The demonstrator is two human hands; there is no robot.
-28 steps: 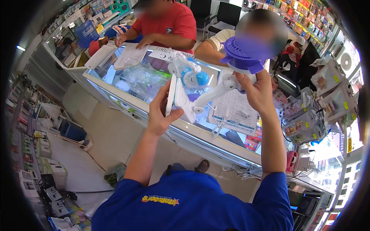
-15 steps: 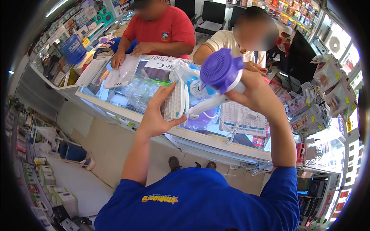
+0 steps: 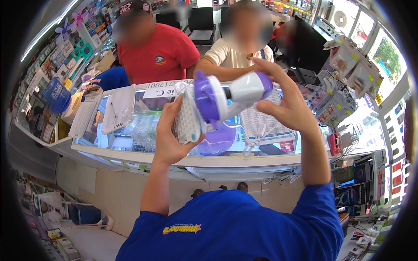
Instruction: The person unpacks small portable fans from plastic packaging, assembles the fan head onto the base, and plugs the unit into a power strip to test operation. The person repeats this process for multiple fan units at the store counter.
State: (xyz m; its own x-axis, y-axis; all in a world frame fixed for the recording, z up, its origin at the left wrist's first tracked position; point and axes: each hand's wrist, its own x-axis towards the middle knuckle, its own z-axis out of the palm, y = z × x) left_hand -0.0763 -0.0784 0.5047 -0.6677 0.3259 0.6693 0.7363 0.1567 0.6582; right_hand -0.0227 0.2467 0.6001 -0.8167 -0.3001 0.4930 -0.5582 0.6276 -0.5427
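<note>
A purple-and-white desk fan [image 3: 246, 90] is held up over the glass counter, its head folded toward its base. My left hand [image 3: 166, 141] is closed around the white, textured fan base [image 3: 187, 119], thumb on the near edge. Beside the rear of the fan head, my right hand [image 3: 289, 104] is open, with thumb and fingers spread around the purple end cap; whether it touches cannot be told. Under the fan lie a translucent purple round piece [image 3: 221, 140] and a white cable [image 3: 249, 143].
The glass counter [image 3: 265, 161] runs across in front of me. On it are a printed sheet [image 3: 276, 126], a paper pad with a pen [image 3: 119, 111] and clear plastic wrapping. Two people sit across it. A blue water jug [image 3: 56, 93] stands left; bagged goods [image 3: 335, 108] hang right.
The fan head has swung down toward the base and turned its rear to the right. My right hand has opened from its hold on it. My view has shifted.
</note>
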